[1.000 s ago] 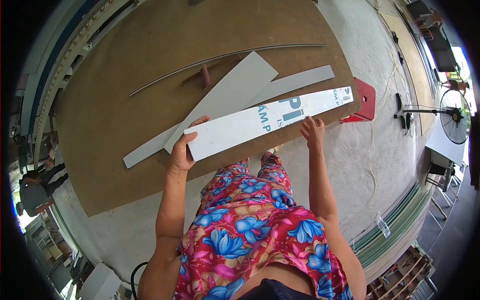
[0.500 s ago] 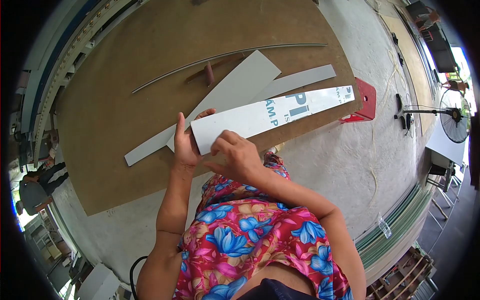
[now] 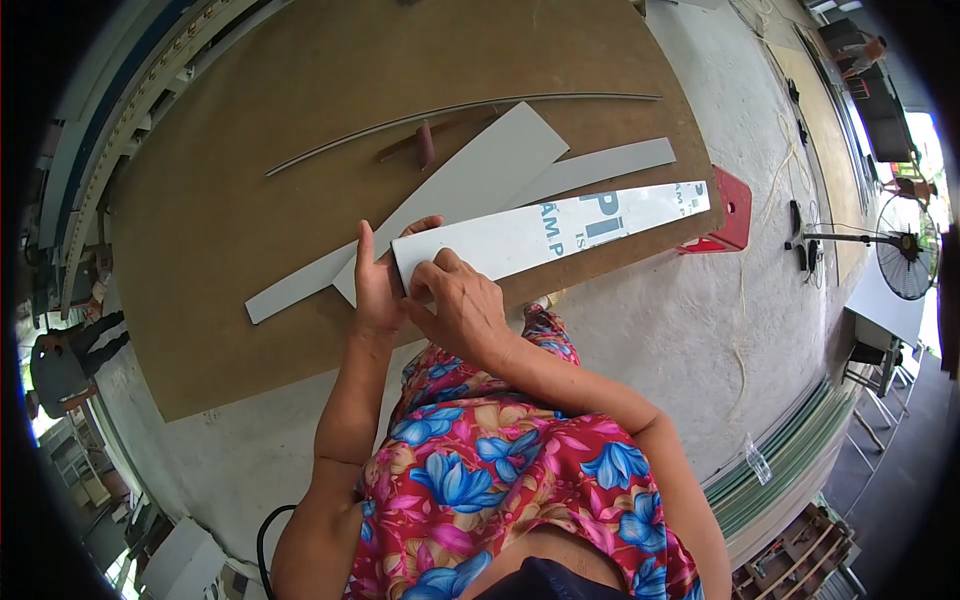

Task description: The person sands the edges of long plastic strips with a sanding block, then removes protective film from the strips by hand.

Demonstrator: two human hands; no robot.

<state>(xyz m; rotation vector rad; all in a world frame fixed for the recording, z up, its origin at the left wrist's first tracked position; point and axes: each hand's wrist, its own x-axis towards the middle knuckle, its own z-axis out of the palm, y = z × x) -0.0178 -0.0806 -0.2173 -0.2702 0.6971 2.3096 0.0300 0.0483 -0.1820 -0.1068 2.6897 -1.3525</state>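
A long white panel strip (image 3: pixel 520 240), covered with film printed in blue letters, slants across the near side of the table. My left hand (image 3: pixel 378 290) supports its left end, thumb raised beside the edge and fingers reaching underneath. Over the same end, my right hand (image 3: pixel 462 308) has its fingers curled against the panel's near corner; whatever is between the fingertips is hidden. Behind lie a wide grey panel (image 3: pixel 470 165) and a narrower grey strip (image 3: pixel 610 166), crossing each other.
A thin curved strip (image 3: pixel 460 105) and a hammer-like tool (image 3: pixel 427 146) lie farther back on the brown table (image 3: pixel 250 90). A red stool (image 3: pixel 733 205) stands by the right edge. Beyond are a fan (image 3: pixel 905 245), stacked sheets (image 3: pixel 775 480) and a person (image 3: pixel 65 365) at left.
My right hand has come closer to the left one, its fingers now at the panel's end corner. The panel has shifted slightly right in view.
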